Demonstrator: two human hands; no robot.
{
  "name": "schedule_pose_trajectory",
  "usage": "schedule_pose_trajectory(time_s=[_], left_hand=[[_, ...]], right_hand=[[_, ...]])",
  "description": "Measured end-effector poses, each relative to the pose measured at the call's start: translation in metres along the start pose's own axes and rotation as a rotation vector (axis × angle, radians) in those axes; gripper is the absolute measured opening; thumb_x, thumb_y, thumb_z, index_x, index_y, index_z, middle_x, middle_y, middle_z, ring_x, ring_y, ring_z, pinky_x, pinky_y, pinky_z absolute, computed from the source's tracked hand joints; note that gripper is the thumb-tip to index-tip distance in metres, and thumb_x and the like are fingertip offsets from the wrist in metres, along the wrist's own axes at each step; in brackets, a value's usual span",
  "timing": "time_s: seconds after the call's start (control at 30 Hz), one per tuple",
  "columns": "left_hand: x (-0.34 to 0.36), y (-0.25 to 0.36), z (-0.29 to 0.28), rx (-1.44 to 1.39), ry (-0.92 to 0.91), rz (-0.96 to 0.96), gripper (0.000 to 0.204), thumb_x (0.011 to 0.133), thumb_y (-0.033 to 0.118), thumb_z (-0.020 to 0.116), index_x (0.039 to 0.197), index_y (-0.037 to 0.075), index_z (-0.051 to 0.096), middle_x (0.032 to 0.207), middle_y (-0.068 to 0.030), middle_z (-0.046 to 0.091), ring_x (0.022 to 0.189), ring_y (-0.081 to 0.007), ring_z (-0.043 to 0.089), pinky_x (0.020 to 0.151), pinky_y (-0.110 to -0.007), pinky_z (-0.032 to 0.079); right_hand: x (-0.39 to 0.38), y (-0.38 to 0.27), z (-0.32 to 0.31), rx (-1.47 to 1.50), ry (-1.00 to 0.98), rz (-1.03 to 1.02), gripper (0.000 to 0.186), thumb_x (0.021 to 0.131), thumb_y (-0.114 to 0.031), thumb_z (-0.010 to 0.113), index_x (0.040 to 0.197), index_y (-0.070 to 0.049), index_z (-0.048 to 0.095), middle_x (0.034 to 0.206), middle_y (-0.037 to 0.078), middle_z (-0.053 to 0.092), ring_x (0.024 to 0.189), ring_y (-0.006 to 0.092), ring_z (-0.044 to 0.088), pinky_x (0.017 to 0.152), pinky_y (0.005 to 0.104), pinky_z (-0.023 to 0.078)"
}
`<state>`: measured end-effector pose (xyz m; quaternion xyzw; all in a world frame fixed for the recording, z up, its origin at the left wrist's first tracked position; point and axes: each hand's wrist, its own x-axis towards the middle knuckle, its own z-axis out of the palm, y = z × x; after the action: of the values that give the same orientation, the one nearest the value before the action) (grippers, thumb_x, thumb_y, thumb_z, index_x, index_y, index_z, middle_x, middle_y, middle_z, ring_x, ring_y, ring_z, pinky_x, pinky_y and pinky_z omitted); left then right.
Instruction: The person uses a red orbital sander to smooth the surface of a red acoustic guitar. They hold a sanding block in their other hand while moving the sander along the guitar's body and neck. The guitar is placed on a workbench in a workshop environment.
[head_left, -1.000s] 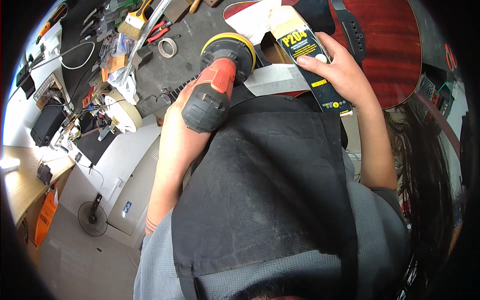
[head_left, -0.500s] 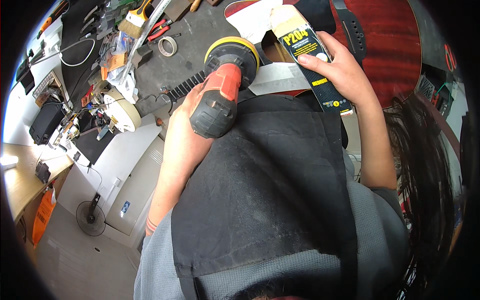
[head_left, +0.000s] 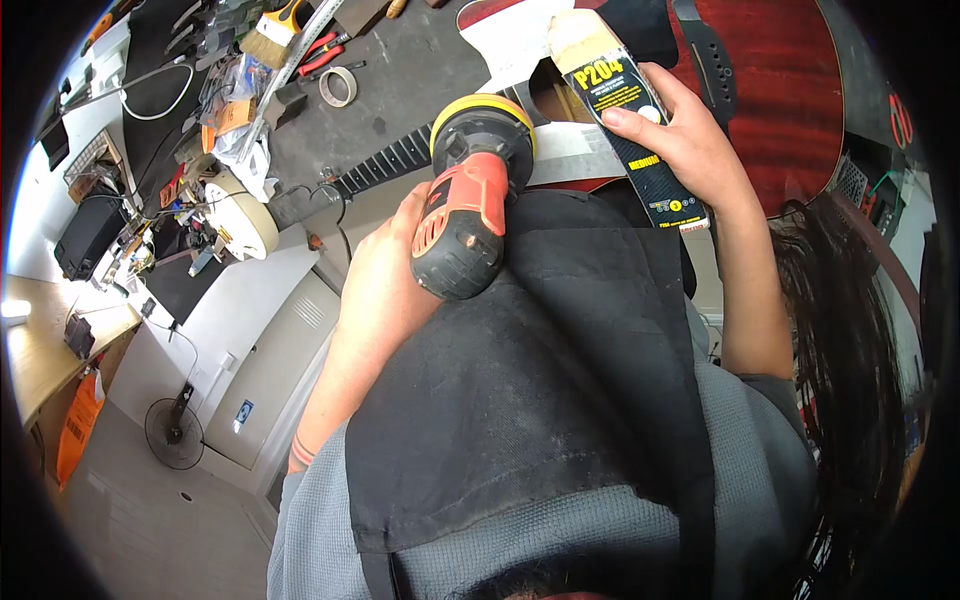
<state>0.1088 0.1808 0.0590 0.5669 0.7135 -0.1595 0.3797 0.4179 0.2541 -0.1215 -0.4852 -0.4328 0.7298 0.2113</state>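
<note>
My left hand (head_left: pixel 375 268) is closed round a red and black cordless polisher (head_left: pixel 462 222), raised in front of my apron. Its round head with a yellow-edged pad (head_left: pixel 487 112) points away from me, above the fretted neck (head_left: pixel 385 165) of a guitar. In my right hand (head_left: pixel 690 135), thumb on the front, is a bottle (head_left: pixel 635 165) with a black and yellow label and a cream-coloured far end. It is tilted over the guitar's dark red body (head_left: pixel 785 110). Part of the body is hidden by the bottle and my hand.
White paper (head_left: pixel 510 40) lies on the guitar near a black strip with holes (head_left: pixel 708 70). On the dark bench are a tape roll (head_left: pixel 338 87), red-handled pliers (head_left: pixel 320 52) and a brush (head_left: pixel 268 42). A fan (head_left: pixel 175 433) stands at lower left.
My left hand has moved the polisher to the right and a little nearer to me. The bottle in my right hand has barely shifted.
</note>
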Motion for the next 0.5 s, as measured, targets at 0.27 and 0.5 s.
schedule_pose_trajectory(time_s=[0.27,0.5], left_hand=[[-0.004,-0.047,-0.011,-0.142,0.302,0.275,0.038,0.099,0.011,0.082,0.135,0.0,0.076,0.119,-0.0127,0.084,0.109,-0.0223,0.08,0.099,-0.038,0.061],[-0.008,-0.07,-0.024,-1.203,0.162,-0.112,0.041,0.091,0.013,0.076,0.126,-0.006,0.067,0.085,-0.0071,0.065,0.067,-0.0146,0.06,0.059,-0.029,0.048]], right_hand=[[-0.002,-0.002,0.001,0.009,-0.006,0.007,0.066,0.103,-0.038,0.087,0.148,0.004,0.064,0.127,0.011,0.077,0.114,0.014,0.073,0.099,0.0318,0.058],[-0.008,-0.013,0.015,0.002,-0.155,0.02,0.069,0.1,-0.036,0.088,0.151,0.004,0.063,0.128,0.01,0.075,0.116,0.0145,0.071,0.104,0.0325,0.057]])
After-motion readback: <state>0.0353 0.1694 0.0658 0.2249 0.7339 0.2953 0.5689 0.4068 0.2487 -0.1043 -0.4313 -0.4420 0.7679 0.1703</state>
